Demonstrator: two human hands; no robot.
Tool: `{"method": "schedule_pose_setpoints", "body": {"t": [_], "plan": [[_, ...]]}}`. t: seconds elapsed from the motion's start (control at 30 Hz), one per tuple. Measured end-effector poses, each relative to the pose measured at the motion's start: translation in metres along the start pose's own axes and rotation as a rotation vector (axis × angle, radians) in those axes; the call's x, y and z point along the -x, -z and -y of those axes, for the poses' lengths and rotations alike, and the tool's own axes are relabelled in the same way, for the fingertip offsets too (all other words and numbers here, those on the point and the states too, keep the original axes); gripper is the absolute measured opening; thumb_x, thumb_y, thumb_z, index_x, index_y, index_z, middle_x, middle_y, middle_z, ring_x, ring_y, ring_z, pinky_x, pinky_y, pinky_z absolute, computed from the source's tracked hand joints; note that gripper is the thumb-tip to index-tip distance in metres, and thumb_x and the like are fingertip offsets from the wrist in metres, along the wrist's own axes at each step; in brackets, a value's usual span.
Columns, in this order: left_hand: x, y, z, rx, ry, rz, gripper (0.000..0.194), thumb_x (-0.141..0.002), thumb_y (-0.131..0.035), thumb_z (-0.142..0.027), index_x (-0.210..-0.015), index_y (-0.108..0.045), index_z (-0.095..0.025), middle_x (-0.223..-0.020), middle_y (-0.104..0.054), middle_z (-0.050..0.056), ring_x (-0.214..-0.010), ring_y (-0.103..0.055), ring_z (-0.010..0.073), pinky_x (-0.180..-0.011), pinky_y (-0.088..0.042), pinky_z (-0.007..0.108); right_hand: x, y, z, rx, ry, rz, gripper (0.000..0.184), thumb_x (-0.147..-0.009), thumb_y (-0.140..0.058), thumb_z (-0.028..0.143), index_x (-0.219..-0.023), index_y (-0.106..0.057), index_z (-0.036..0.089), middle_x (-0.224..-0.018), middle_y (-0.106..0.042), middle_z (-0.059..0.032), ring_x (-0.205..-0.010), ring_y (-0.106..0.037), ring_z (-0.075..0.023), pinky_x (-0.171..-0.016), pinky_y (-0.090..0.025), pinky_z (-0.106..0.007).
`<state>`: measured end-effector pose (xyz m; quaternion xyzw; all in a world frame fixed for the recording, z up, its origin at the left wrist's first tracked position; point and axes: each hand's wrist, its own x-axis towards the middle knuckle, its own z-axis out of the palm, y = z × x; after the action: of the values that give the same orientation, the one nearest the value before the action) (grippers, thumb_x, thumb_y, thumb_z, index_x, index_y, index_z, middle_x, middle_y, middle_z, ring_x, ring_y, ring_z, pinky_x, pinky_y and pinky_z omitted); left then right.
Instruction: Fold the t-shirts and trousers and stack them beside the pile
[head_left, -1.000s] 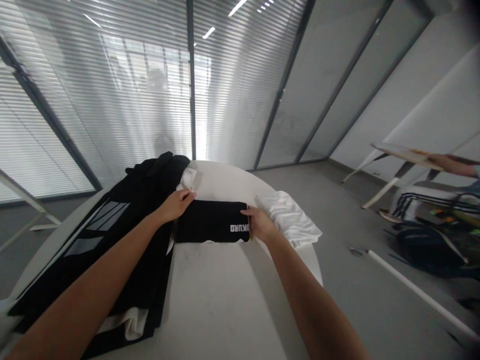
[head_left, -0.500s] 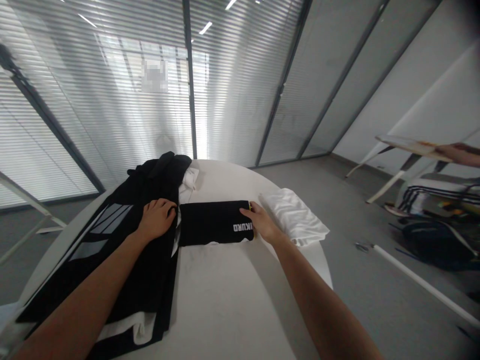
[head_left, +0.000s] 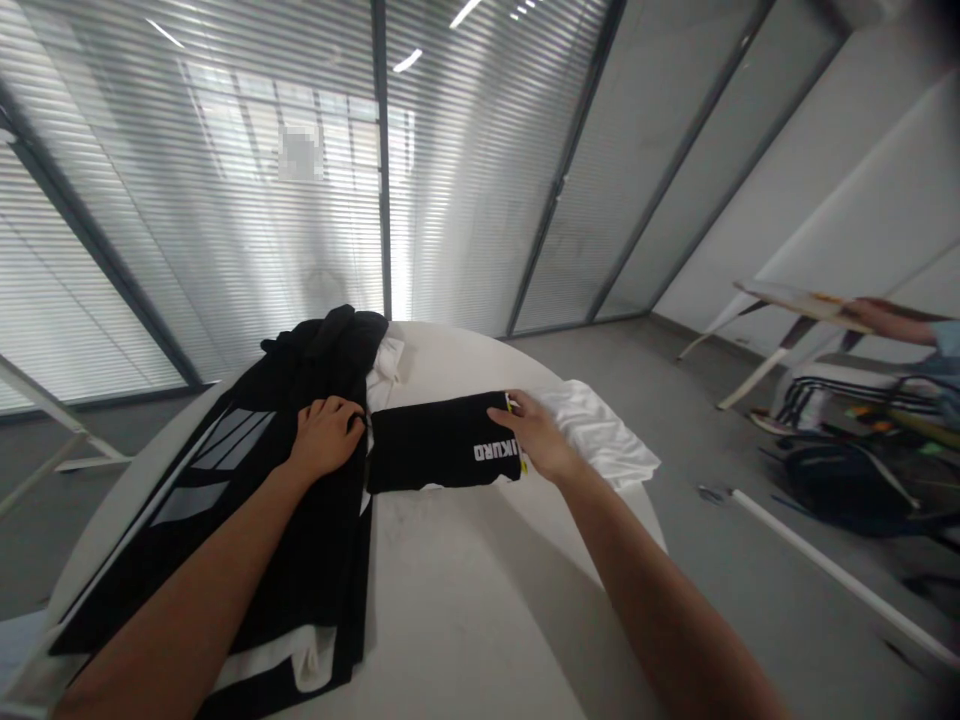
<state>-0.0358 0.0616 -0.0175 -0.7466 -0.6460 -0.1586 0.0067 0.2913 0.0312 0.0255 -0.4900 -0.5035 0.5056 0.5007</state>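
A folded black garment [head_left: 431,445] with white letters lies across the round white table [head_left: 457,600], its right end slightly raised. My right hand [head_left: 534,432] grips that right end, thumb on top and the other fingers partly hidden beyond the edge; a bit of yellow shows there. To the left, my left hand [head_left: 328,435] rests with bent, slightly spread fingers on a spread-out black garment [head_left: 300,560] with grey panels. Its fingertips are close to the folded garment's left end. A crumpled white cloth [head_left: 607,435] lies just beyond my right hand.
A dark bundled cloth [head_left: 330,340] sits at the far left of the table. Glass partitions with blinds [head_left: 472,200] stand behind. On the right, a person's arm [head_left: 892,320] reaches over another table [head_left: 780,297]. A white pole [head_left: 832,565] and a dark bag [head_left: 840,485] are on the floor.
My right hand has shifted slightly right and up with the folded garment's end, now overlapping the white cloth. My left hand stays on the black garment. The camera view has shifted a little.
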Motion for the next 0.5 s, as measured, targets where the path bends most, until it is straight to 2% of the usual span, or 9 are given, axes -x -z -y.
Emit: {"method": "schedule_pose_setpoints", "body": {"t": [0.13,0.3,0.4,0.5], "plan": [[0.000,0.001,0.001,0.013,0.013,0.006,0.032,-0.088,-0.042,-0.038,-0.106,-0.067,-0.028,-0.120,-0.061,0.007,-0.112,-0.050,0.0300,-0.095,-0.034,0.047,-0.003,-0.009,0.032,-0.035,0.038,0.024,0.037,-0.065,-0.079,0.033,-0.096,-0.063,0.021,-0.078,-0.070,-0.0006,-0.073,-0.066,-0.0210,-0.067,-0.053,-0.033],[0.001,0.001,0.004,0.022,0.005,0.006,0.033,-0.088,-0.042,-0.038,-0.107,-0.067,-0.028,-0.120,-0.061,0.007,-0.111,-0.050,0.0297,-0.096,-0.033,0.047,-0.013,-0.007,0.067,0.008,0.139,0.000,0.037,-0.063,-0.081,0.033,-0.092,-0.062,0.020,-0.078,-0.070,-0.0004,-0.069,-0.066,-0.0187,-0.065,-0.053,-0.032],[0.001,0.000,0.005,0.026,-0.004,-0.010,0.032,-0.088,-0.042,-0.038,-0.106,-0.067,-0.028,-0.119,-0.061,0.007,-0.111,-0.050,0.0298,-0.095,-0.034,0.047,-0.022,0.006,0.086,0.009,0.233,-0.080,0.037,-0.061,-0.081,0.031,-0.090,-0.061,0.019,-0.077,-0.069,0.0004,-0.067,-0.065,-0.0167,-0.063,-0.052,-0.030],[0.002,-0.001,0.005,0.021,-0.010,-0.018,0.032,-0.088,-0.041,-0.038,-0.105,-0.067,-0.028,-0.118,-0.061,0.007,-0.110,-0.050,0.0302,-0.094,-0.034,0.047,-0.032,0.037,0.102,-0.037,0.369,-0.276,0.038,-0.060,-0.081,0.030,-0.089,-0.059,0.020,-0.074,-0.067,0.0019,-0.066,-0.064,-0.0151,-0.063,-0.052,-0.030]]}}
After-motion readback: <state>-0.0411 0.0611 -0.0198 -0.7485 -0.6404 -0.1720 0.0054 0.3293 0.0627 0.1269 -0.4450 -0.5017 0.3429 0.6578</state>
